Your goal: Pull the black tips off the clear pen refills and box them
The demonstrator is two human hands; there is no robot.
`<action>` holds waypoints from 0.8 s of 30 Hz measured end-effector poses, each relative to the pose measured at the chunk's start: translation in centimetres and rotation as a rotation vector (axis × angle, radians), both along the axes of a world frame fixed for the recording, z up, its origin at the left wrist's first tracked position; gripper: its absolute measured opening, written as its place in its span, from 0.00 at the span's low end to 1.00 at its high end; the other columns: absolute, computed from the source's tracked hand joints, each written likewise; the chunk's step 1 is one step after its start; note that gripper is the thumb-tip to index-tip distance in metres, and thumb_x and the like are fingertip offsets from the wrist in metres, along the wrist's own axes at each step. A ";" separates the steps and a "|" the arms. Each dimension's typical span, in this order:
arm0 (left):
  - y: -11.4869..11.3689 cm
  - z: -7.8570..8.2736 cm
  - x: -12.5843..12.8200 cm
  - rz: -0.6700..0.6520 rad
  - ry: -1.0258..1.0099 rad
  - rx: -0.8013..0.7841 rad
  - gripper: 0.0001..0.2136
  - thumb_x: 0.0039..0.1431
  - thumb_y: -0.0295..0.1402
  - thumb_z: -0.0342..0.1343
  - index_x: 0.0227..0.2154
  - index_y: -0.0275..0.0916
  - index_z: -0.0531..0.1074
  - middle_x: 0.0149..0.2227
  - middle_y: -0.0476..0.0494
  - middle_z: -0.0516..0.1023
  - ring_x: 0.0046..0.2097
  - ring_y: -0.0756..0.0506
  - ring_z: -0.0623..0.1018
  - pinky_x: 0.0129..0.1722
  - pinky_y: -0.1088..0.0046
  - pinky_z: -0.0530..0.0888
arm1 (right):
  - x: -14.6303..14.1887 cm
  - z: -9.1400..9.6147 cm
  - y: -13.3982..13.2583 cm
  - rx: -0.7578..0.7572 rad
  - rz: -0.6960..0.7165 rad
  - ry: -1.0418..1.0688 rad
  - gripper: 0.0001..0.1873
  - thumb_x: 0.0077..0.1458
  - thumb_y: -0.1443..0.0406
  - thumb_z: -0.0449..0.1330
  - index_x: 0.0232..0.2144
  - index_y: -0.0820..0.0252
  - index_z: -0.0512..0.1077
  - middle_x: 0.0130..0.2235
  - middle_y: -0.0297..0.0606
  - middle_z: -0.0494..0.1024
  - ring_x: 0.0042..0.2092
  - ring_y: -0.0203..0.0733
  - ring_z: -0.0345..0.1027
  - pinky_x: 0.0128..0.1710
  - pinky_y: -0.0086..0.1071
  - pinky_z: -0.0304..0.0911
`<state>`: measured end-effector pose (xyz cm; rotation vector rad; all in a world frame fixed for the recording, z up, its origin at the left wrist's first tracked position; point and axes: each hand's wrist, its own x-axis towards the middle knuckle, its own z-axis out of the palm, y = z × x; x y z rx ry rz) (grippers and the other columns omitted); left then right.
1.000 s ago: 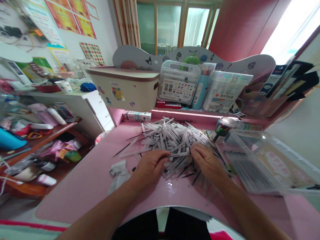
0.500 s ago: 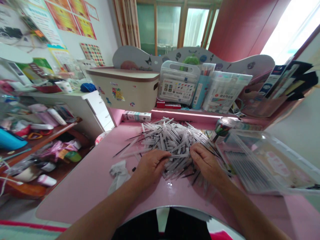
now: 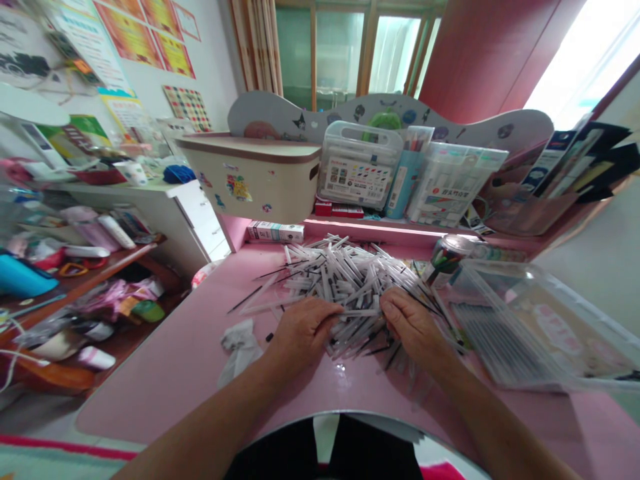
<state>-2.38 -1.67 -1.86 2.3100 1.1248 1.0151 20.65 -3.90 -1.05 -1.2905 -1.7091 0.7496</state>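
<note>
A big heap of clear plastic pens [image 3: 345, 273] with black refills covers the middle of the pink desk [image 3: 170, 373]. My left hand [image 3: 303, 328] and my right hand [image 3: 410, 320] rest on the near edge of the heap. Between them they pinch one clear pen barrel [image 3: 361, 312], held level, each hand closed on one end. A few thin black refills [image 3: 244, 300] lie loose to the left of the heap.
A clear plastic box [image 3: 525, 327] with pens inside lies open at the right. A crumpled white wrapper [image 3: 237, 343] sits left of my left hand. A round tin [image 3: 445, 257], marker cases [image 3: 357, 167] and a cream bin [image 3: 250, 173] line the back shelf. Cluttered shelves stand at the left.
Both hands have stayed at the near edge of the heap, holding the same pen barrel. The view has shifted very slightly to the right.
</note>
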 end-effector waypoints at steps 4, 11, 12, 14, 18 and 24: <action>-0.1 0.5 -0.1 0.085 -0.066 -0.118 0.09 0.63 0.31 0.50 0.41 0.40 0.76 0.38 0.43 0.82 0.41 0.42 0.80 0.44 0.66 0.73 | 0.1 -0.3 -0.1 -0.016 -0.039 0.036 0.17 0.68 0.58 0.45 0.34 0.57 0.68 0.31 0.34 0.68 0.31 0.38 0.63 0.31 0.32 0.61; 0.0 1.1 0.1 0.134 -0.399 -0.355 0.07 0.67 0.37 0.46 0.42 0.41 0.64 0.37 0.47 0.77 0.35 0.47 0.79 0.38 0.70 0.73 | -2.3 -1.5 -0.3 0.328 0.128 -0.424 0.16 0.61 0.71 0.54 0.49 0.58 0.74 0.46 0.45 0.74 0.49 0.49 0.63 0.51 0.44 0.62; 0.0 1.1 0.1 0.131 -0.415 -0.370 0.07 0.67 0.37 0.46 0.42 0.41 0.63 0.37 0.47 0.77 0.35 0.48 0.78 0.37 0.70 0.73 | -2.9 -1.8 -0.4 0.351 0.131 -0.499 0.17 0.60 0.72 0.55 0.50 0.57 0.74 0.47 0.46 0.73 0.49 0.49 0.63 0.50 0.44 0.62; -0.1 1.3 0.2 0.131 -0.426 -0.399 0.07 0.67 0.37 0.46 0.42 0.41 0.63 0.37 0.47 0.77 0.35 0.48 0.78 0.35 0.71 0.73 | -3.9 -2.3 -0.5 0.381 0.127 -0.636 0.20 0.58 0.71 0.59 0.53 0.54 0.74 0.47 0.46 0.73 0.48 0.51 0.62 0.49 0.45 0.63; -0.3 1.5 0.3 0.124 -0.427 -0.400 0.06 0.67 0.36 0.46 0.41 0.41 0.63 0.36 0.48 0.76 0.35 0.48 0.76 0.37 0.71 0.72 | -5.0 -2.8 -0.6 0.401 0.134 -0.772 0.22 0.58 0.66 0.64 0.55 0.50 0.72 0.48 0.45 0.72 0.50 0.53 0.61 0.50 0.46 0.61; -0.4 1.3 0.3 0.112 -0.423 -0.400 0.05 0.66 0.36 0.47 0.41 0.41 0.63 0.35 0.48 0.77 0.34 0.48 0.77 0.37 0.71 0.72 | -5.1 -3.1 -0.3 0.407 0.137 -0.787 0.13 0.57 0.65 0.65 0.46 0.51 0.76 0.44 0.42 0.72 0.46 0.50 0.63 0.46 0.43 0.59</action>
